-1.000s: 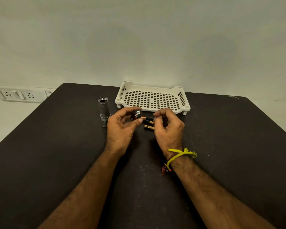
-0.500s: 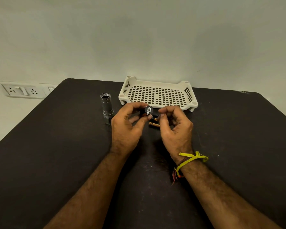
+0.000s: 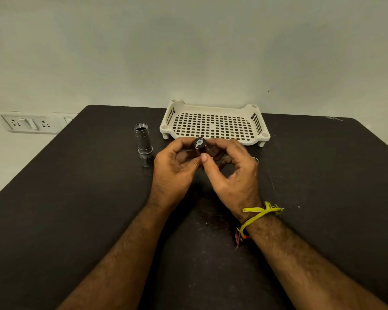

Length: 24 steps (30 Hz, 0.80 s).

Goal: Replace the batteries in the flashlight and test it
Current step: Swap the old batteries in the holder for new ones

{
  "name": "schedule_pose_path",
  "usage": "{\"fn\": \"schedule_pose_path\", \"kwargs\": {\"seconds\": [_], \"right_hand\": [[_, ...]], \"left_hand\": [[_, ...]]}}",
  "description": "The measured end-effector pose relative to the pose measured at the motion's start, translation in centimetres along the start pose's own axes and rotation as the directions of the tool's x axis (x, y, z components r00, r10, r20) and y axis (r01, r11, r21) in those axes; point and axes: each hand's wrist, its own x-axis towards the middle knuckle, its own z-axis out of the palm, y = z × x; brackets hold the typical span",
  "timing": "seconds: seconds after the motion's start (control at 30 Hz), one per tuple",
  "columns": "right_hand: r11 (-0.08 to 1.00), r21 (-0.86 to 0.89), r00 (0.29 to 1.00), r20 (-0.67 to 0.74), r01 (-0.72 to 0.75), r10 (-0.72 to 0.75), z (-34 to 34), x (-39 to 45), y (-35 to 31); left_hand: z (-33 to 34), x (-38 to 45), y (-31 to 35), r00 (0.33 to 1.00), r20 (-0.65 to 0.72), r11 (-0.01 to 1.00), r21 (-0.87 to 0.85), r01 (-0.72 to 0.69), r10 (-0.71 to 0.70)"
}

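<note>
On the left of the dark tabletop the flashlight body stands upright, open threaded end up. It looks like rigid metal, smooth and probably easy to tip, so it is best grasped round the barrel. Just right of it, the left hand and right hand both pinch the battery holder above the tabletop, fingertips round its sides. It seems small, light and stiff, with end contacts best left untouched. Behind stands the white tray. No writing is legible anywhere.
</note>
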Motion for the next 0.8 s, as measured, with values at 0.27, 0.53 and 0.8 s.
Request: {"fn": "schedule_pose_path", "kwargs": {"seconds": [0.27,0.53,0.8], "right_hand": [[0.995,-0.05,0.996,-0.026,0.087,-0.088,-0.1,0.1,-0.5],[0.991,-0.066,0.991,-0.054,0.119,-0.123,0.0,0.0,-0.9],[0.998,-0.052,0.991,-0.133,-0.02,0.013,0.5,0.0,0.1]], "left_hand": [[0.3,-0.2,0.6,0.947,-0.017,0.856,0.433,-0.281,0.32],[0.5,-0.3,1.4,0.894,0.016,0.737,0.559,-0.38,0.448],[0.3,-0.3,0.7,0.958,0.106,0.807,0.52,-0.281,0.265]]}}
